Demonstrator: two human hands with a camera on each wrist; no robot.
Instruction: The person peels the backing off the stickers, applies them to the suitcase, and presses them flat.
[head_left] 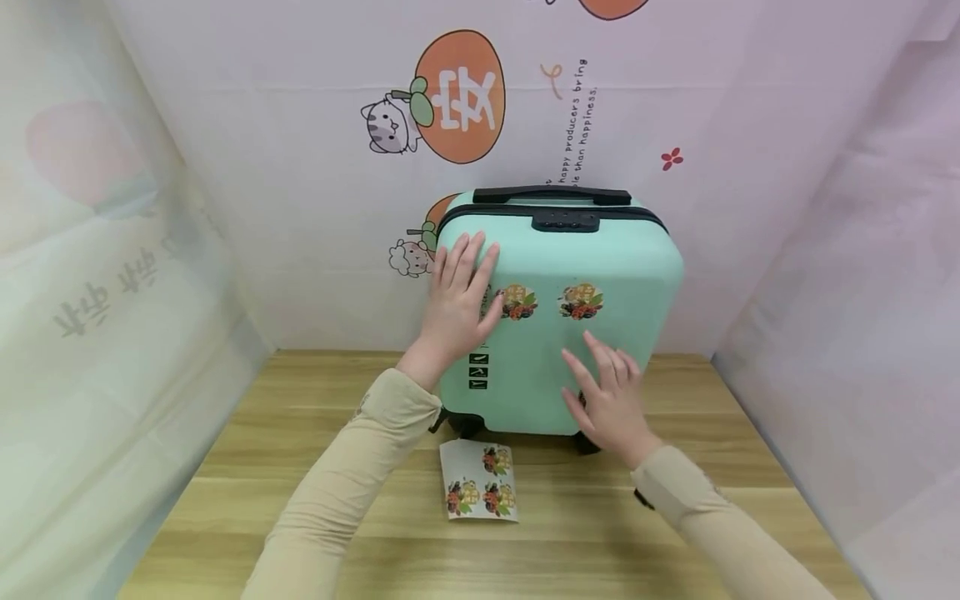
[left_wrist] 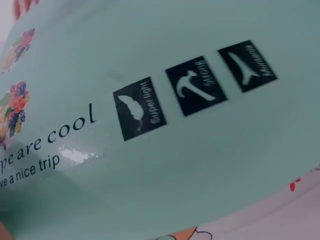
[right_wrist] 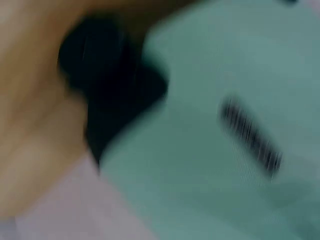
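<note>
A mint-green suitcase stands upright, its front panel facing me. My left hand lies on the panel's upper left with its fingers extended. Two colourful fruit stickers, one left and one right, sit side by side on the panel; the left one is beside my left fingers. My right hand is at the lower right of the panel, fingers spread and holding nothing; whether it touches the panel is unclear. The left wrist view shows black printed labels and lettering on the suitcase. The right wrist view is blurred.
A white sticker sheet with several fruit stickers lies on the wooden table before the suitcase. Black wheels support the case, with a black handle and combination lock on top. A printed cloth hangs behind.
</note>
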